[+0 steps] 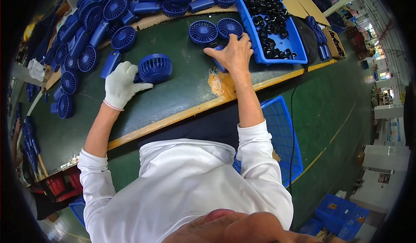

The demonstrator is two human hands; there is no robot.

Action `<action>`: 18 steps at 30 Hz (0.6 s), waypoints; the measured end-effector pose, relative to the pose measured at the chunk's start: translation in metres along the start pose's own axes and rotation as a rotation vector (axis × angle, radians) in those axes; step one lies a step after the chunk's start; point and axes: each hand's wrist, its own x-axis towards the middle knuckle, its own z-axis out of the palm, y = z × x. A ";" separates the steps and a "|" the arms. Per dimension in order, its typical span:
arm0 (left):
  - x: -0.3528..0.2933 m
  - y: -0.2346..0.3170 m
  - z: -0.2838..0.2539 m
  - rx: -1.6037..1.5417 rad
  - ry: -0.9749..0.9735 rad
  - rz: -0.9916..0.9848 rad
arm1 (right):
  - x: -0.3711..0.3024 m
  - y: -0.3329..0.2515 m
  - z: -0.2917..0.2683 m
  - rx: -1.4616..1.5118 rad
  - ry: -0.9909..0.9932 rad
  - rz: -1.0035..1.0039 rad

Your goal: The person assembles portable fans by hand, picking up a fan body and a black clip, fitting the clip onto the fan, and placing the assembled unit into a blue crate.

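My left hand (120, 85), in a white glove, is closed at the handle end of a blue handheld fan (155, 68), its thumb stretched out below the fan. The fan head is tipped on its side, and its handle is mostly hidden by the glove. My bare right hand (234, 54) is over the table with thumb and fingers apart. Just beyond its fingers are two more blue fans, a left one (203, 31) and a right one (229, 27). A blue handle (220, 62) shows partly under that hand; whether the palm touches it I cannot tell.
Many blue fans (115, 7) are heaped along the table's far left side. A blue tray (284, 61) of small black parts stands at the right. Yellow tape (222, 86) lies by the table's front edge (190, 114). Below sits a blue crate (281, 126), with a cable (292, 113) hanging past it.
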 end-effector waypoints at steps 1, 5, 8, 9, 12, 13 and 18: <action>0.001 0.000 0.005 0.013 0.048 0.040 | 0.000 0.007 -0.001 0.039 0.045 -0.010; 0.006 0.005 0.008 -0.019 0.048 0.012 | 0.005 0.029 -0.001 0.172 -0.071 0.127; 0.007 0.006 0.009 -0.019 0.036 0.004 | 0.010 0.041 -0.002 0.348 -0.064 0.160; 0.006 0.005 0.010 -0.017 0.037 -0.002 | 0.012 0.038 -0.004 0.470 -0.060 0.194; 0.001 0.002 0.010 -0.022 0.074 0.011 | 0.014 0.010 -0.019 1.107 -0.181 0.180; 0.002 0.002 0.010 -0.024 0.068 0.007 | 0.016 0.004 -0.020 0.971 -0.211 0.141; 0.000 -0.002 0.011 -0.020 0.067 0.041 | 0.016 -0.026 -0.009 0.377 -0.449 -0.067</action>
